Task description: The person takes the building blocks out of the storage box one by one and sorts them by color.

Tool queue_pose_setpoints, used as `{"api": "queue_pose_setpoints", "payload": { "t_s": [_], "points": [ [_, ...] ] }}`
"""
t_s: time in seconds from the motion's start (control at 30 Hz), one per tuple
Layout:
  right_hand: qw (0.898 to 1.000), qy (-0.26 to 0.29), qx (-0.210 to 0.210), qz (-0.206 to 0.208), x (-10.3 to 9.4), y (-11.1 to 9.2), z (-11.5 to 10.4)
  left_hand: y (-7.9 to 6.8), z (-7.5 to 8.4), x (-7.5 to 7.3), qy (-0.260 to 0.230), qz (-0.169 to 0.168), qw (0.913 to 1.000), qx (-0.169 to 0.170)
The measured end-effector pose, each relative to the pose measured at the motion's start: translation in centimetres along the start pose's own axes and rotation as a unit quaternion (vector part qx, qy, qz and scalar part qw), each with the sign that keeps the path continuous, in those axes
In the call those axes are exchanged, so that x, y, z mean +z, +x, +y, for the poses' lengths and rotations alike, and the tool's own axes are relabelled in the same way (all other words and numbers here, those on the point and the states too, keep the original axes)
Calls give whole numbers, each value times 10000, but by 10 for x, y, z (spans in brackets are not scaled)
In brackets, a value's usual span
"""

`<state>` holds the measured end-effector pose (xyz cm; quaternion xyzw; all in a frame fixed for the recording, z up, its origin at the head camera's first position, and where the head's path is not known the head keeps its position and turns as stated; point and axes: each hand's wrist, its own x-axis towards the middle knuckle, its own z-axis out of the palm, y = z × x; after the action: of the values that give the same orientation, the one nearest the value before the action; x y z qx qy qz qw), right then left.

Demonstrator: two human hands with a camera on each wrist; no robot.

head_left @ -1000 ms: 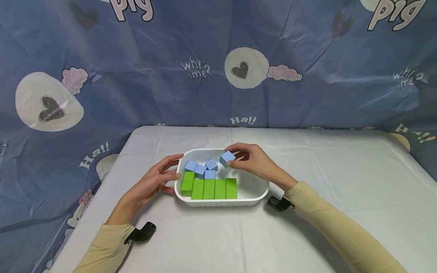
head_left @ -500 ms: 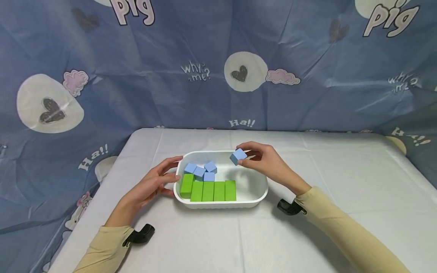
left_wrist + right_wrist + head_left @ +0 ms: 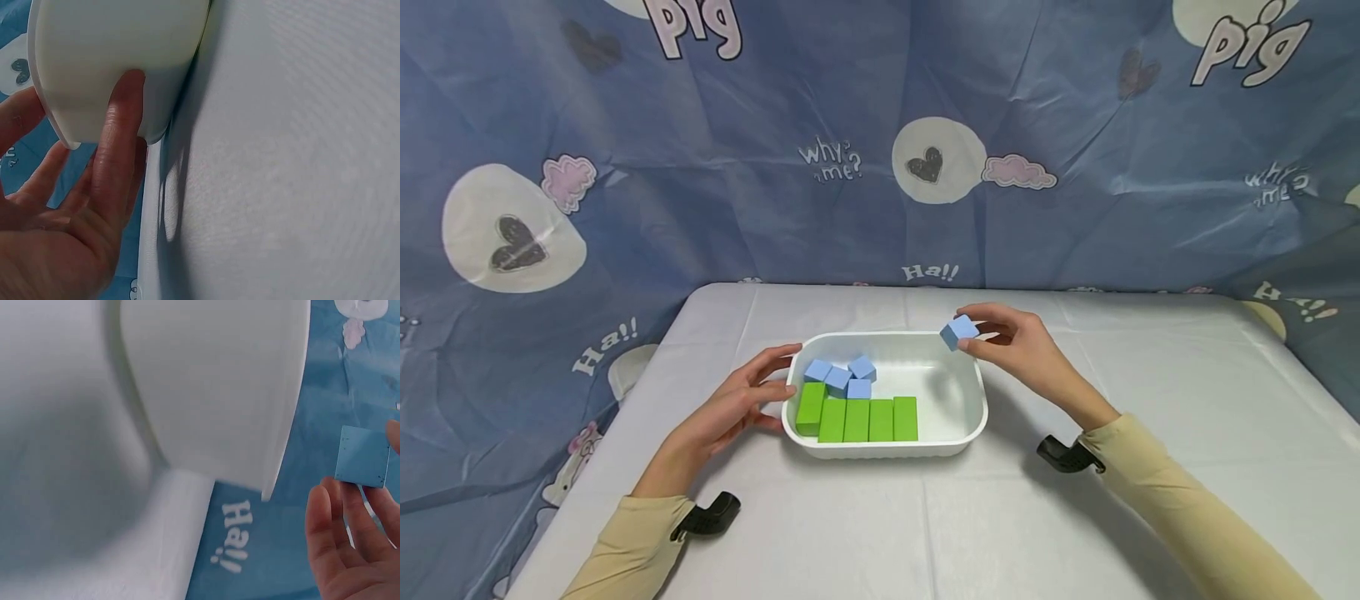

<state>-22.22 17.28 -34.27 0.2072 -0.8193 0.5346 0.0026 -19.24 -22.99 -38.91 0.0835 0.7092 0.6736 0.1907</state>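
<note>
A white plastic tub (image 3: 951, 433) stands on the table, with several green blocks (image 3: 857, 421) lined up along its near side and several small blue cubes (image 3: 838, 381) grouped at its left end. Above the tub's far right rim, my right hand (image 3: 1018, 346) pinches another blue cube (image 3: 959, 332) between thumb and fingers. That cube (image 3: 362, 456) shows one flat face in the right wrist view, beside the tub's outer wall (image 3: 206, 381). My left hand (image 3: 730, 408) touches the tub's left end with nearly straight fingers. In the left wrist view, one finger (image 3: 119, 131) presses the tub's outside wall (image 3: 94, 44).
A white cloth covers the table (image 3: 850, 533). Behind it hangs a blue printed curtain (image 3: 820, 225). Black wrist mounts (image 3: 711, 515) stick out from both sleeves.
My right hand has carried the pinched blue cube rightward and slightly up, from above the tub's inside to its far right rim. The left hand stays at the tub's left end.
</note>
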Motion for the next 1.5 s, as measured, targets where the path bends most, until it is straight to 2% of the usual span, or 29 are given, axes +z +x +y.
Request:
{"api": "queue_pose_setpoints", "payload": {
  "t_s": [0.33,0.77,0.97,1.13,1.3,1.5],
  "points": [
    [9984,-422,209,321,-24,-11,15,1,0,0,6,-27,10000,11],
    [9959,-833,352,-48,-49,-17,37,1,0,1,28,37,10000,-40],
    [9935,-906,662,-208,-53,-20,54,1,0,1,24,29,10000,-25],
    [9927,-910,734,-304,-53,-20,68,1,-1,0,14,11,10000,-19],
    [9914,-1036,697,-402,-50,-19,78,1,-2,0,12,11,10000,-17],
    [9894,-1229,584,-516,-49,-19,78,1,-2,0,8,24,10000,-20]
  ]
}}
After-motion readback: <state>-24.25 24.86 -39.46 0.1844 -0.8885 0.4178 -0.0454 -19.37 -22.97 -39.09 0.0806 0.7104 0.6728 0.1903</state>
